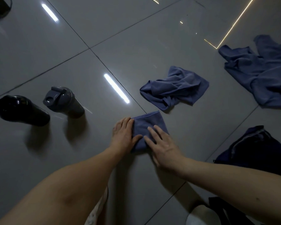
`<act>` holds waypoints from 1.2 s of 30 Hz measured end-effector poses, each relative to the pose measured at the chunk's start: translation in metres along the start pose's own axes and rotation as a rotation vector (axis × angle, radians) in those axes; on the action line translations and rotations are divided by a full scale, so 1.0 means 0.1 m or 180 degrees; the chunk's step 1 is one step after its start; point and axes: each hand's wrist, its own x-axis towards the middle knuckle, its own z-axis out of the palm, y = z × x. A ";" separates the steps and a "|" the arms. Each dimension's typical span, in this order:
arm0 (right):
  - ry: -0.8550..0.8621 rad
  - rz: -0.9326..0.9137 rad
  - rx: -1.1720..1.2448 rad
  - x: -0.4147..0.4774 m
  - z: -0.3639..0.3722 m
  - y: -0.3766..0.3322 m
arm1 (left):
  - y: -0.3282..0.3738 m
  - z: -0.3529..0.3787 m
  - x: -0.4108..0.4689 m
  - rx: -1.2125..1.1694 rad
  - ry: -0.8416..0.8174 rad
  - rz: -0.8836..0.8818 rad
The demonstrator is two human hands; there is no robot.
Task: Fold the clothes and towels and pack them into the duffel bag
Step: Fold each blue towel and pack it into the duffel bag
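Early stage. Left hand (122, 135) and right hand (164, 146), fingers flat and extended, press one folded towel (148, 124) on floor. Crumpled towel (175, 87), shirt (263, 73) unfolded; nothing packed in view.

A: What is the folded towel (146, 125) under the left hand (123, 135) and right hand (164, 148) made of?
B: Matt blue cloth. The floor (136, 46) around them is smooth, glossy tile.
A: And left of the left hand?
B: Plastic. The black bottle (23, 111) is shiny, the grey bottle (63, 101) duller
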 end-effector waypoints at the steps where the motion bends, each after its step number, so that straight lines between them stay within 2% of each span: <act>1: -0.0072 -0.0003 -0.0060 -0.02 0.03 -0.02 | 0.00 0.00 0.01 0.0033 0.0003 0.0002; 4: -0.0256 0.0041 -0.0100 -0.06 0.08 -0.04 | -0.02 0.02 0.05 0.0204 0.0083 0.0082; 8: -0.0856 0.0048 0.0052 -0.01 0.08 0.00 | -0.06 0.07 0.08 0.0368 0.0099 0.0151; 13: -0.1049 0.0004 -0.0023 0.00 0.02 0.01 | -0.05 0.01 0.09 0.0521 0.0087 0.0201; 16: -0.0569 0.0075 0.0167 -0.06 -0.08 -0.03 | 0.04 -0.14 0.22 0.0508 0.0093 0.0085; 19: -0.0093 0.0374 0.0711 -0.13 -0.16 -0.12 | 0.08 -0.25 0.38 0.0500 -0.0135 -0.0061; 22: -0.0335 0.0674 0.1316 -0.12 -0.21 -0.15 | 0.12 -0.31 0.49 0.0500 -0.0473 -0.0179; 25: -0.0572 0.0807 0.1562 -0.03 -0.20 -0.07 | 0.19 -0.35 0.58 0.0652 -0.0763 -0.0324; 28: -0.0472 0.1077 0.1849 0.06 -0.28 -0.02 | 0.26 -0.41 0.60 0.0690 -0.0677 -0.0209; 30: -0.0295 0.1475 0.2148 0.11 -0.40 0.02 | 0.33 -0.47 0.55 0.0186 -0.0574 -0.0152; 32: -0.0194 0.1978 0.2699 0.16 -0.55 0.05 | 0.44 -0.55 0.45 -0.0504 -0.0603 -0.0120; 34: -0.0059 0.2500 0.4029 0.19 -0.74 0.04 | 0.60 -0.68 0.34 -0.0786 -0.0500 0.0094; 36: -0.0020 0.2773 0.5301 0.17 -0.98 0.01 | 0.80 -0.83 0.22 -0.0777 -0.0307 0.0329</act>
